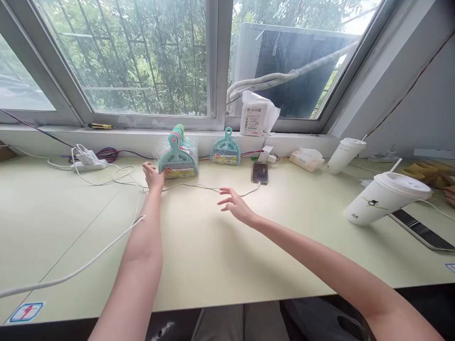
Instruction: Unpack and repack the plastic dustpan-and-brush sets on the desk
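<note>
My left hand [154,178] is at the left edge of a stack of mini dustpan-and-brush sets [178,156]. Its thumb lies against or just before the front set, while the other fingers stand apart to the left. The sets are wrapped in clear plastic, with teal at the front and other colours behind. A single teal dustpan-and-brush set [226,150] leans upright against the window ledge, apart from the stack. My right hand [235,205] hovers over the middle of the desk, fingers spread, holding nothing. A white cable [192,185] runs behind it.
Tangled cables and a white power strip [90,161] lie at the back left. A blurred dark device [260,172], a tissue pack [306,159] and two lidded cups, the nearer one [386,199] tilted in view, stand rightward. A phone [423,229] lies beside it.
</note>
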A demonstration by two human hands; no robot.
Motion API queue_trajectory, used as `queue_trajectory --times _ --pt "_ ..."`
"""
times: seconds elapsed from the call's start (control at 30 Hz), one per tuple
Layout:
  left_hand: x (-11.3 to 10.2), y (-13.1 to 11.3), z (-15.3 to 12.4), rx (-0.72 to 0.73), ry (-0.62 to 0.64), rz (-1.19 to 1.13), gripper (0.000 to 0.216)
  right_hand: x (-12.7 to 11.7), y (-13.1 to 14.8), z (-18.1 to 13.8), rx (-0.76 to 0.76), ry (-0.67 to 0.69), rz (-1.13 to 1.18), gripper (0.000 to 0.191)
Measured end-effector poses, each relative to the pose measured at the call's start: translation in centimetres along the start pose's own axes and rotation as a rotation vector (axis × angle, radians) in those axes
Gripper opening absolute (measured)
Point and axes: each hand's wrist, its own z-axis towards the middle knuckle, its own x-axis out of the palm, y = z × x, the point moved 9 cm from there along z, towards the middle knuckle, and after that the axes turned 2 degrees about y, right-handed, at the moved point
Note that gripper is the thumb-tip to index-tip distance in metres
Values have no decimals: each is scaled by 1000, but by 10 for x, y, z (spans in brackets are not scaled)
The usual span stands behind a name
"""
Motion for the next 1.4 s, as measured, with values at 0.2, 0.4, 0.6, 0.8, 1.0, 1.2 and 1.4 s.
queue_trajectory --times 0.2,0.4,0.6,0.8,1.0,1.2,1.4 --pt "1 -20 -16 -21 196 195 39 -7 -7 -29 54 145 6 55" --pt "-30 -81 -37 213 89 86 24 -40 -16 -29 57 13 88 48" --pt "-35 -136 -114 83 10 -321 22 -55 29 -17 -205 -290 100 34" --pt "35 -143 -216 -440 197 -1022 18 -41 20 0 -20 -363 84 26" --pt "83 -127 -260 -562 440 -1105 36 -70 -35 -10 59 -514 450 15" --pt "79 -167 -258 -216 795 -1190 54 -91 -36 -8 47 -533 551 26" --pt "72 -150 -246 -284 691 -1103 54 -87 -39 -15 64 -446 627 31"
